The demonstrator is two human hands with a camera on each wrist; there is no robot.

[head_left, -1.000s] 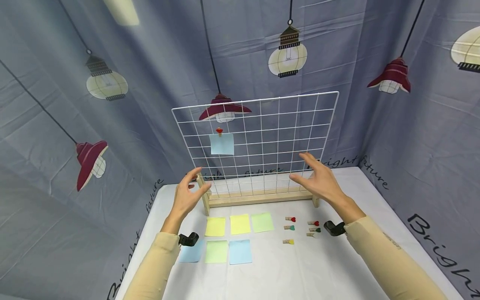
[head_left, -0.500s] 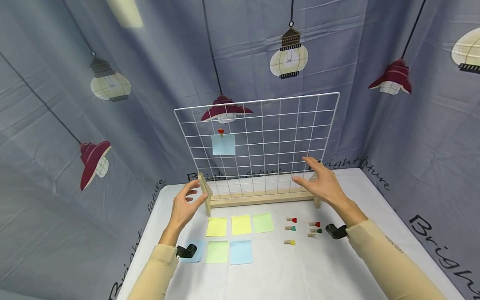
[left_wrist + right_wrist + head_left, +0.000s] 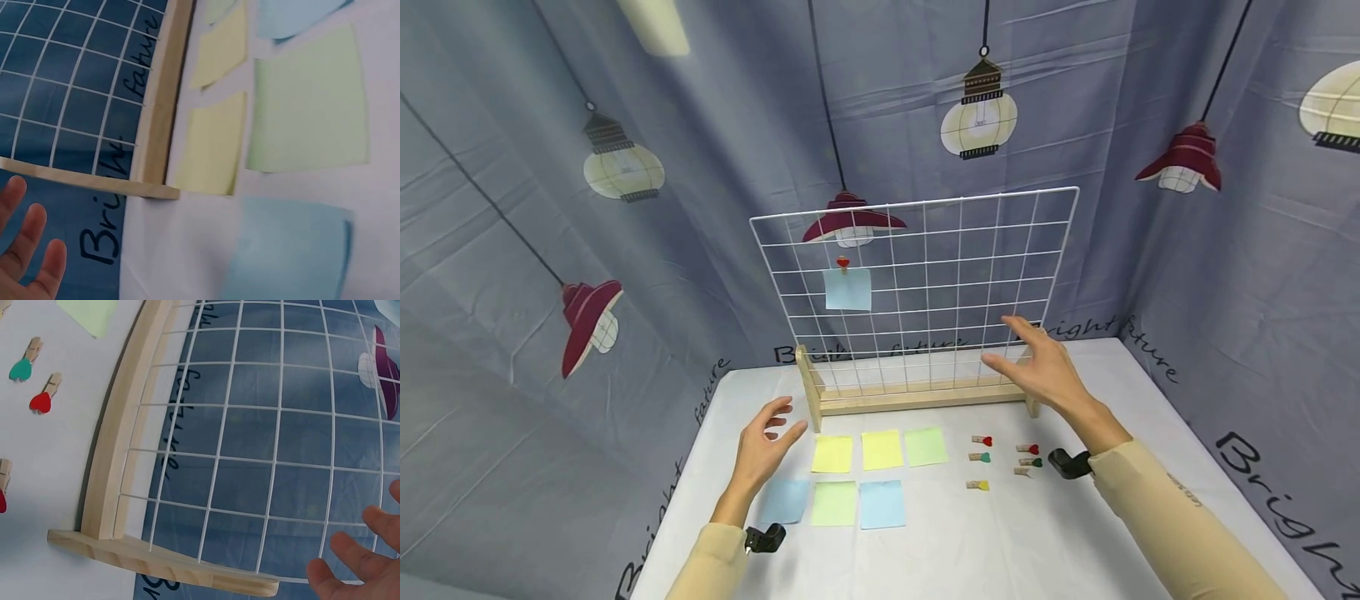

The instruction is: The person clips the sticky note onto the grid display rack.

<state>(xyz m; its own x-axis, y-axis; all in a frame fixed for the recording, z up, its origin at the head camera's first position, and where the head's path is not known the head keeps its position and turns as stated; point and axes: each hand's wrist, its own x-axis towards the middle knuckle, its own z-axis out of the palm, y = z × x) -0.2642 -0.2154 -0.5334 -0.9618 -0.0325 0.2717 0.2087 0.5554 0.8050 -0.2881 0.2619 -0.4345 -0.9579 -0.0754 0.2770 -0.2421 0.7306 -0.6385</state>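
Blue lamp-print curtain (image 3: pixel 707 250) backs the white tabletop (image 3: pixel 955 550); left hand (image 3: pixel 762 448) and right hand (image 3: pixel 1047 373) hover, fingers apart.

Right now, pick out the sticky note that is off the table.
The blue note hanging upper left on the wire grid, held by a red heart clip; the other six notes lie on the table.
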